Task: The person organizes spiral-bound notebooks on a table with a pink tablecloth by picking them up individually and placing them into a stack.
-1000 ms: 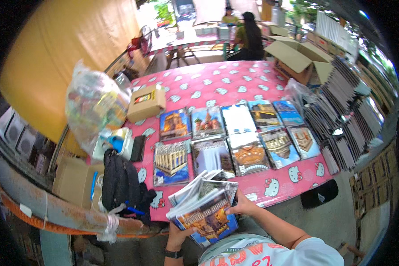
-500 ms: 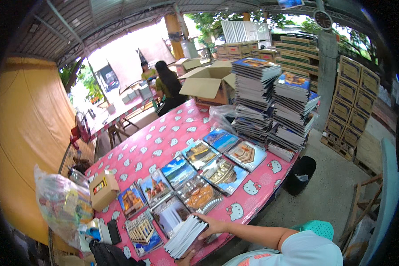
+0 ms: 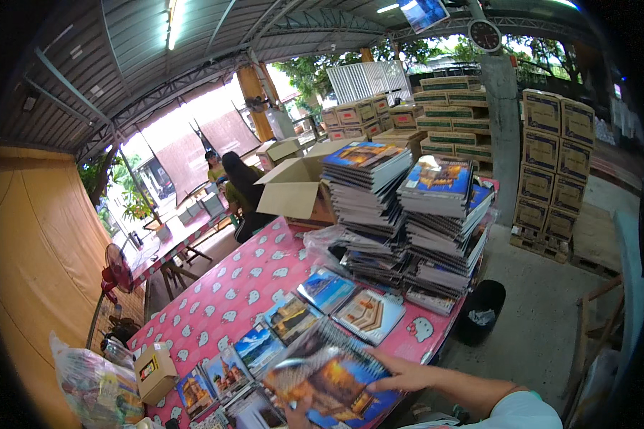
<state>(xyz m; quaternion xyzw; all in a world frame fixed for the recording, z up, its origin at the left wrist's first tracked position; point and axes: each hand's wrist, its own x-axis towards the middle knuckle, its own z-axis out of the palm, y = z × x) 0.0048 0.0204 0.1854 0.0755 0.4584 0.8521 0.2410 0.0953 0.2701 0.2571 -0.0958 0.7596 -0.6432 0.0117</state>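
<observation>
My right hand [image 3: 402, 373] grips the right side of several spiral notebooks [image 3: 347, 386] with glossy picture covers. Low in the view, my left hand [image 3: 297, 416] holds their near left side; only part of it shows. The covers face up, somewhat blurred, over the near edge of the table. Beneath and beyond them, notebooks lie in rows on the pink patterned tablecloth [image 3: 225, 289], among them a blue sea-cover notebook [image 3: 326, 289] and a pale building-cover notebook [image 3: 370, 315]. The held notebooks hide part of these rows.
Two tall notebook stacks [image 3: 368, 207] [image 3: 440, 222] rise at the table's right, beside an open carton [image 3: 293, 186]. A small cardboard box [image 3: 155, 375] and plastic bag [image 3: 96, 379] sit at left. A black bin [image 3: 481, 311] stands right; two people sit at another table [image 3: 182, 236].
The bundle in my hands was edge-on with white page edges showing; now its covers face up, farther right. The view has tilted upward, showing more roof.
</observation>
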